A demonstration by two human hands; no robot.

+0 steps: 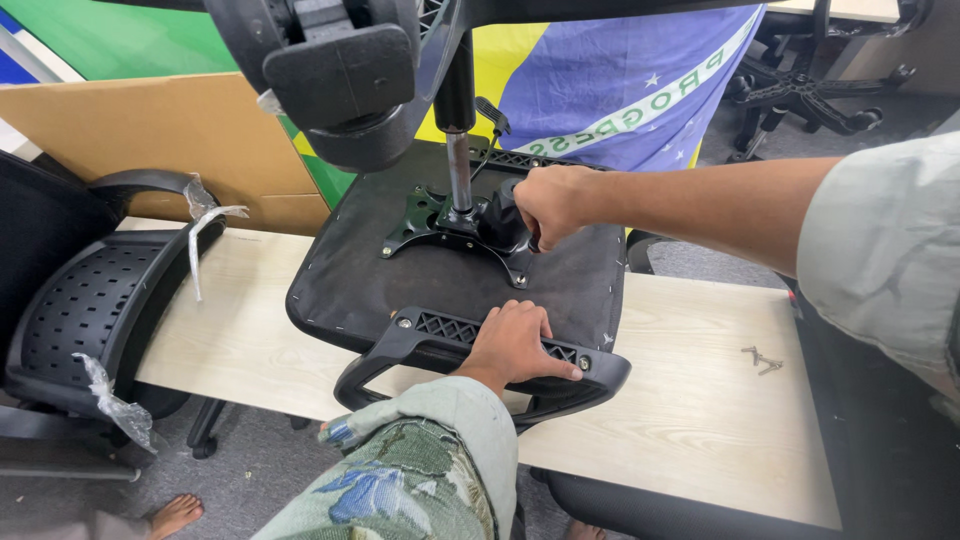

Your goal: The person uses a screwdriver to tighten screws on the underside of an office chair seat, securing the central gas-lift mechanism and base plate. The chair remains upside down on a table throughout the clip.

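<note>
A long pale wood-grain table (690, 400) runs across the view, and on it lies an upturned office chair seat (380, 290), its black fabric underside facing up and its near edge reaching over the front of the tabletop. To the left, just beside the table, stands a black perforated chair back (80, 310) with scraps of clear plastic wrap clinging to it, and behind that leans a large sheet of brown cardboard (150, 130). A blue, yellow and green flag (620, 90) hangs at the back, with another chair's wheeled base (800, 95) on the floor at far right. From the middle of the seat a black metal mounting plate (430, 225) carries a chrome gas-lift column (460, 170) rising upright toward the caster base (345, 75) at the top of the frame. A black armrest bracket (440, 335) is fixed along the seat's near edge. The left hand (515, 340) lies flat, fingers spread, pressing down on that bracket. The right hand (550, 205) is closed in a fist around a black knob (503, 218) beside the column's foot. A few small metal screws (762, 358) lie on the bare tabletop to the right, well apart from both hands
</note>
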